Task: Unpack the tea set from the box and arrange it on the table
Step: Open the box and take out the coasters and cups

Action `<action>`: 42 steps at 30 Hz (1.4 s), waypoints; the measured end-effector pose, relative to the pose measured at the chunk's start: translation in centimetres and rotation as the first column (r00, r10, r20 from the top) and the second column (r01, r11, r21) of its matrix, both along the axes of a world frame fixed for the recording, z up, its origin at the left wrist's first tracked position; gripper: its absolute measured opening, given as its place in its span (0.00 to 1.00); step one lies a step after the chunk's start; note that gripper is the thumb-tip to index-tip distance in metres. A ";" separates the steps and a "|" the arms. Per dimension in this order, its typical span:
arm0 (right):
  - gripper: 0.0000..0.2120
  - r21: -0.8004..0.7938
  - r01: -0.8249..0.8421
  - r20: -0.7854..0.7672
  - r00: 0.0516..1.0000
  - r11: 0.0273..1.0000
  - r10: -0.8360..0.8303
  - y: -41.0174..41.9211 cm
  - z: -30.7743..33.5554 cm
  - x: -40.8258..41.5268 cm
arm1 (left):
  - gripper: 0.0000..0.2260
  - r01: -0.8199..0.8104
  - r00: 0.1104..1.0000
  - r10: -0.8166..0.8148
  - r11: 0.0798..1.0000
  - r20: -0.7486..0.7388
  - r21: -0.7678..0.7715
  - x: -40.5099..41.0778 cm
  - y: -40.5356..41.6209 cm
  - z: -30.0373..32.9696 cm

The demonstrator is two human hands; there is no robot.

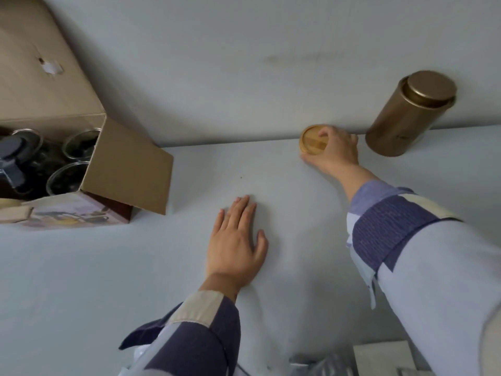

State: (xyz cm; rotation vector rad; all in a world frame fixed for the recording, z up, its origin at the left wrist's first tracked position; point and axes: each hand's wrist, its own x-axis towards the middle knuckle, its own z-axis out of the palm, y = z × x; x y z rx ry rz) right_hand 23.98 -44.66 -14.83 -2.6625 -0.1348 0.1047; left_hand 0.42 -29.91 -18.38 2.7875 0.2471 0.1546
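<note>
An open cardboard box (127,169) sits at the left of the white table (81,280). Inside it are several glass cups (67,176) and a dark-lidded glass teapot (13,158). My right hand (334,151) reaches to the table's far edge, fingers curled around a round wooden coaster (311,139) that lies flat by the wall. A gold tea canister (409,112) stands upright just right of that hand. My left hand (235,244) rests flat on the table near the middle, fingers spread, holding nothing.
The wall (244,63) rises directly behind the table's far edge. The box's flaps stick up and out to the right. White packaging (382,358) and crumpled plastic (322,365) lie at the near edge, bottom right.
</note>
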 end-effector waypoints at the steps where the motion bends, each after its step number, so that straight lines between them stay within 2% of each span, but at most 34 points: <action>1: 0.32 -0.019 -0.009 -0.010 1.000 1.000 0.009 0.0 0.2 0.0 | 0.28 -0.001 1.000 0.001 1.000 -0.002 0.001 -0.1 0.0 0.1; 5: 0.44 -0.119 -0.051 -0.157 0.987 0.992 0.032 -0.2 1.7 -1.3 | 0.28 -0.003 1.000 0.003 1.000 0.021 -0.007 0.0 0.0 0.0; 7: 0.44 -0.162 -0.067 -0.159 0.986 0.985 0.041 -0.2 2.4 -2.7 | 0.28 -0.001 1.000 0.001 1.000 0.019 -0.011 -0.1 0.0 0.0; 11: 0.39 -0.148 -0.090 -0.194 0.979 0.985 0.060 0.8 3.4 -6.9 | 0.27 0.025 0.999 -0.026 0.999 -0.021 -0.033 -0.1 0.4 0.4; 14: 0.35 -0.066 -0.124 -0.207 0.972 0.990 0.108 2.2 4.4 -9.8 | 0.23 0.092 0.994 -0.094 0.995 -0.062 -0.035 0.4 2.2 2.5; 19: 0.20 0.060 -0.266 -0.163 0.948 0.962 0.273 8.3 7.8 -14.4 | 0.15 0.042 0.989 -0.050 0.997 0.142 0.057 -1.7 8.4 7.9; 22: 0.18 0.115 -0.351 -0.108 0.926 0.929 0.363 13.9 9.9 -17.0 | 0.13 -0.056 0.965 0.023 0.991 0.261 0.123 -3.7 13.8 10.6; 25: 0.15 0.157 -0.440 -0.041 0.892 0.884 0.451 19.1 11.4 -19.3 | 0.13 -0.191 0.933 0.146 0.976 0.329 0.109 -5.7 18.5 12.9; 29: 0.12 0.220 -0.542 0.054 0.837 0.811 0.544 26.6 12.7 -22.6 | 0.17 -0.402 0.874 0.374 0.915 0.309 0.028 -8.6 26.3 13.9; 32: 0.11 0.213 -0.620 0.071 0.780 0.755 0.621 30.9 13.1 -24.7 | 0.20 -0.499 0.845 0.506 0.862 0.171 -0.085 -10.1 30.9 13.5; 34: 0.12 0.263 -0.649 0.074 0.752 0.714 0.655 33.3 13.1 -26.0 | 0.20 -0.546 0.826 0.561 0.821 0.053 -0.170 -10.7 33.1 13.1; 36: 0.12 0.296 -0.646 0.076 0.750 0.704 0.657 35.5 12.9 -26.9 | 0.18 -0.531 0.838 0.545 0.800 -0.033 -0.278 -11.0 34.5 12.8; 38: 0.12 0.269 -0.659 0.055 0.738 0.702 0.672 37.4 12.4 -27.2 | 0.17 -0.474 0.869 0.492 0.800 -0.052 -0.367 -11.4 35.2 12.5; 42: 0.14 0.142 -0.736 -0.044 0.663 0.662 0.747 40.0 12.0 -27.2 | 0.24 -0.427 0.884 0.462 0.733 -0.072 -0.529 -12.2 35.5 12.0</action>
